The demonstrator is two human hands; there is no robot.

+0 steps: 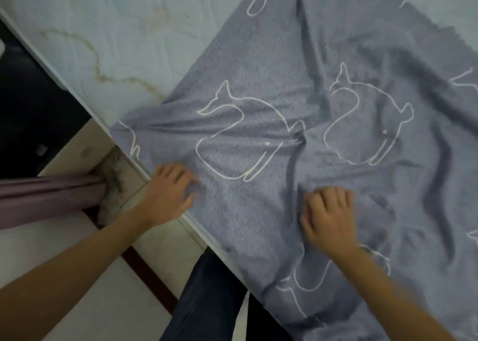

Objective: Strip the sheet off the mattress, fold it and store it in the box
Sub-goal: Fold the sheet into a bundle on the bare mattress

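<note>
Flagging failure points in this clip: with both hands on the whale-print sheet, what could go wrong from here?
1. The sheet lies right at the mattress edge by the left hand, near a dusty clump on the floor; it could slide off and get dirty.
2. Deep creases run beside the right hand; folding now would likely give a lopsided bundle.
</note>
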